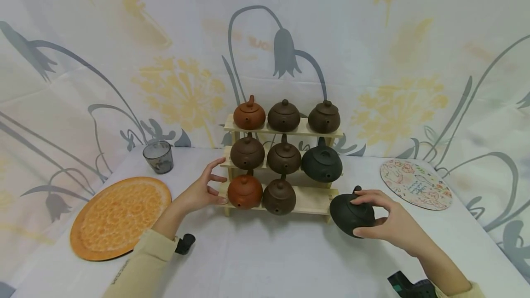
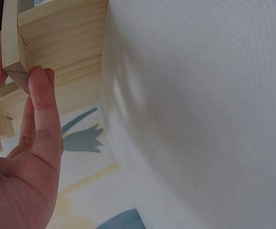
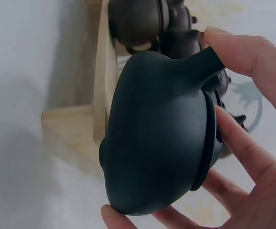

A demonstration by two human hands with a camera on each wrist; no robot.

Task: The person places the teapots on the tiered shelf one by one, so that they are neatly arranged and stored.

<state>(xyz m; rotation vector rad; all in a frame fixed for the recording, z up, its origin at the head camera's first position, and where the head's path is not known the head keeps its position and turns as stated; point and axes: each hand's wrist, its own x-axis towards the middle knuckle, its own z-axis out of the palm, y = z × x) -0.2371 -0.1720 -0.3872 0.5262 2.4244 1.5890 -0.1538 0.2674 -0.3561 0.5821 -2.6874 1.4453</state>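
My right hand (image 1: 387,217) holds a black teapot (image 1: 352,215) just off the lower right end of a three-tier wooden shelf (image 1: 310,199). In the right wrist view the teapot (image 3: 157,133) is tilted, fingers spread around its body and lid side. At the shelf's left end my left hand (image 1: 198,193) grips the lower tier; in the left wrist view thumb and fingers sit on either side of the wooden end piece (image 2: 14,52). On the bottom tier stand an orange-red teapot (image 1: 244,192) and a dark brown teapot (image 1: 279,197).
The middle tier carries two brown teapots (image 1: 247,153) and a black teapot (image 1: 322,164). On top are a reddish teapot (image 1: 249,115) and two dark brown ones. A grey glass (image 1: 159,157) and round orange mat (image 1: 120,217) lie left; a floral mat (image 1: 416,184) lies right.
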